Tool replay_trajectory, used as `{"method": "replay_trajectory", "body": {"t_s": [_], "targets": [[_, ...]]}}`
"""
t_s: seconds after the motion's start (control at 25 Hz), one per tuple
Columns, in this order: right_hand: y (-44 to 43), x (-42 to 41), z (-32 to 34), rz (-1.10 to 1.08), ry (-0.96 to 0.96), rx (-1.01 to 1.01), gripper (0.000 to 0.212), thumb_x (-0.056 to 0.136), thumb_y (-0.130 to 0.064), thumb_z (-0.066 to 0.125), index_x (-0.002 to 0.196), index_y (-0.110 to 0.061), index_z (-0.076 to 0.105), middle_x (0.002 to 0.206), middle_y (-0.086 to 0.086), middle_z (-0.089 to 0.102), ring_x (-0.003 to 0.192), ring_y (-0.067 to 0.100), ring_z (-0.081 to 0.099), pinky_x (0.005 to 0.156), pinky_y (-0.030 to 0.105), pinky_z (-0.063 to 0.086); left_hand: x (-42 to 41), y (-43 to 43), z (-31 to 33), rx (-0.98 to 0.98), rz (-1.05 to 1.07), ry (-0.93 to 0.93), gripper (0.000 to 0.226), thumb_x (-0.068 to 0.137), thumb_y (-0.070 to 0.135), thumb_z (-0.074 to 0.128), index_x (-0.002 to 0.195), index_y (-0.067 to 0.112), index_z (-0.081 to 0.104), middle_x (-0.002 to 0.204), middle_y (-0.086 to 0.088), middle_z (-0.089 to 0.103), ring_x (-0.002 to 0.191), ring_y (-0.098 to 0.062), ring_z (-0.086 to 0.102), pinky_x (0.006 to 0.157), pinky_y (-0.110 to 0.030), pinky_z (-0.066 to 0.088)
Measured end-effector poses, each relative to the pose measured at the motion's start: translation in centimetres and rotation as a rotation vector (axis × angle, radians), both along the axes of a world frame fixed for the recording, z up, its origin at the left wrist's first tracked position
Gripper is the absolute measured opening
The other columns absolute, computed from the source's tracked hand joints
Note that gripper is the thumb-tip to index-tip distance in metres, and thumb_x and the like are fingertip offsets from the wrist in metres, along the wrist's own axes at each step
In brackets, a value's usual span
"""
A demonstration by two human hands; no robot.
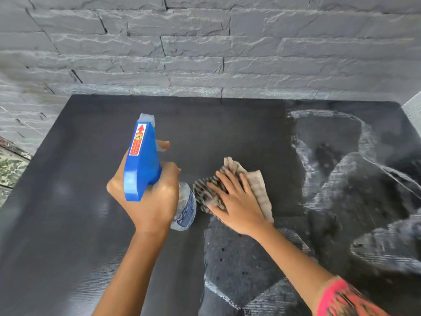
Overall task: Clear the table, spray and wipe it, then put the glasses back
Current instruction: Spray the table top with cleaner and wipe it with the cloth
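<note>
And the left hand [150, 201] grips the spray bottle [141, 160], fingers [169, 177] curled round its neck, while the right hand [232, 201] presses the cloth [257, 185] flat-fingered just right of the bottle, dry surface [68, 201] lying to its left

- The table [68, 201] butts against the stone wall [205, 42], which stands behind its far edge.
- The left hand [150, 201] holds the spray bottle [142, 160] above the table's middle, with the nozzle toward the wall and the bottle's body under the hand.
- Just right of the bottle, the cloth [257, 185] lies on the table, with the right hand [237, 208] flat on top of it.
- Wet streaks [364, 179] lie on the table to the right of the cloth and in front of it.
- Floor tiles [11, 169] lie beyond the table's left edge.
</note>
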State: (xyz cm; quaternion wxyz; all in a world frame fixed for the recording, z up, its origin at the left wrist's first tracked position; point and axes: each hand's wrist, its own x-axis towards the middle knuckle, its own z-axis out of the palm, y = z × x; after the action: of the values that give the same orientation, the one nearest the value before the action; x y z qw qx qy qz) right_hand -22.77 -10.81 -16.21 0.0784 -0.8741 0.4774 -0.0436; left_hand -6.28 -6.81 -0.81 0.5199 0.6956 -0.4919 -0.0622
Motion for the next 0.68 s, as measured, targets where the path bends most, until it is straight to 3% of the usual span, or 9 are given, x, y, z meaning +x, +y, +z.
{"method": "replay_trajectory", "body": {"t_s": [0.12,0.24,0.36,0.44,0.52,0.6,0.68], "targets": [[2.0,-5.8,-0.4,-0.123,0.046,-0.037,0.057,0.090,-0.060,0.028,0.138,-0.032,0.043,0.152,-0.001,0.029,0.143,0.017,0.015,0.115,0.044,0.007,-0.1,-0.4,0.3,-0.130,0.088,0.304,0.023,0.062,0.004,0.055,0.075,0.021,0.063,0.059,0.021,0.058,0.053,-0.017,0.055,0.057,-0.032,0.049],[-3.6,-6.6,-0.1,-0.364,0.078,-0.017,0.063,0.090,-0.061,0.019,0.142,-0.030,0.036,0.156,0.000,0.021,0.144,0.018,0.009,0.116,0.045,0.003,-0.7,-0.6,0.8,-0.143,0.091,0.299,0.021,0.062,0.000,0.057,0.074,0.017,0.060,0.057,0.021,0.056,0.052,-0.015,0.049,0.055,-0.030,0.046],[-10.0,-1.3,-0.3,-0.495,0.027,0.021,0.058,0.092,-0.058,0.028,0.142,-0.029,0.035,0.156,0.003,0.018,0.144,0.023,0.006,0.115,0.052,0.000,-1.7,-0.7,0.9,-0.135,0.048,0.267,0.020,0.062,0.000,0.058,0.076,0.015,0.060,0.060,0.015,0.055,0.052,-0.021,0.049,0.054,-0.026,0.044],[-11.0,3.1,-0.5,-0.382,0.024,0.033,0.057,0.092,-0.057,0.031,0.142,-0.030,0.034,0.156,0.003,0.017,0.144,0.023,0.005,0.114,0.052,-0.004,-1.7,-0.7,0.9,-0.148,0.063,0.263,0.019,0.062,0.001,0.058,0.077,0.014,0.061,0.066,0.013,0.057,0.056,-0.028,0.053,0.056,-0.031,0.048],[-8.8,5.5,-0.3,-0.126,0.042,0.018,0.055,0.092,-0.055,0.033,0.142,-0.031,0.035,0.157,0.001,0.017,0.145,0.020,0.003,0.114,0.051,-0.004,-1.2,-0.7,0.6,-0.150,0.084,0.246,0.017,0.062,0.004,0.058,0.076,0.013,0.062,0.063,0.017,0.057,0.061,-0.030,0.057,0.058,-0.037,0.051],[-5.2,3.8,0.0,0.074,0.028,-0.004,0.054,0.091,-0.054,0.035,0.140,-0.031,0.038,0.156,0.000,0.019,0.145,0.019,0.005,0.115,0.050,0.000,-1.0,-0.7,0.5,-0.138,0.090,0.250,0.016,0.062,0.006,0.057,0.075,0.012,0.062,0.059,0.020,0.056,0.061,-0.029,0.057,0.058,-0.040,0.051],[-1.4,-0.6,-0.3,0.092,0.034,-0.051,0.053,0.089,-0.055,0.036,0.137,-0.033,0.042,0.155,-0.002,0.023,0.144,0.018,0.010,0.115,0.049,0.007,-1.0,-0.7,0.5,-0.142,0.070,0.265,0.017,0.062,0.004,0.056,0.076,0.013,0.061,0.060,0.021,0.057,0.058,-0.028,0.056,0.056,-0.039,0.051]]}}
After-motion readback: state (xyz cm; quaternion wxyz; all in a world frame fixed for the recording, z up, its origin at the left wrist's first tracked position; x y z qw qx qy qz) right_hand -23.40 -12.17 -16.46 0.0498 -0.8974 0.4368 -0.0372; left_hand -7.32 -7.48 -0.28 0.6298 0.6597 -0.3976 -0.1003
